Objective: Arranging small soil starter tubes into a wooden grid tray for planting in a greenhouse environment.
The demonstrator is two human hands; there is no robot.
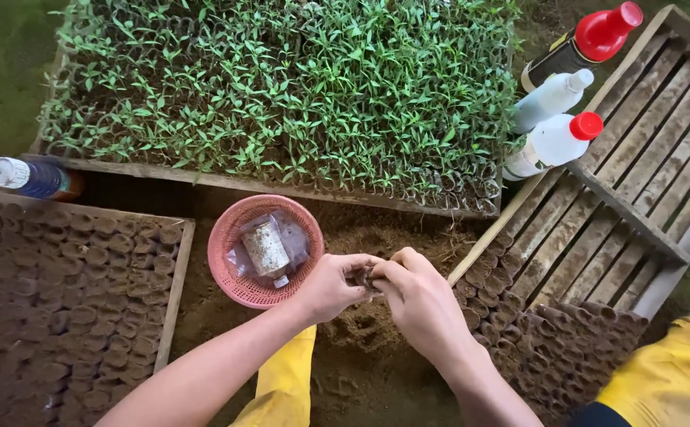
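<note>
1. Pinching with both sets of fingers, one small dark soil pot [366,278] is gripped between the left hand [330,286] and the right hand [417,296], just right of the pink basket [230,273] and over loose soil [361,332].
2. One pink basket is seen on the soil; one clear packet [267,247] with a pale lump inside is held in it.
3. One wooden tray of green seedlings [281,87] is placed above the basket.
4. One tray of soil-filled pots [68,292] is laid left of the basket, and one capped bottle [32,178] is lying at its upper edge.
5. One slatted wooden crate [637,182] is set well to the right of the basket, with a cluster of dark pots [534,340] at its lower end.
6. Three bottles [554,119] are grouped at the crate's upper left: two red-capped, one white-capped.
7. Two yellow trouser legs [669,379] are seen below the basket.
</note>
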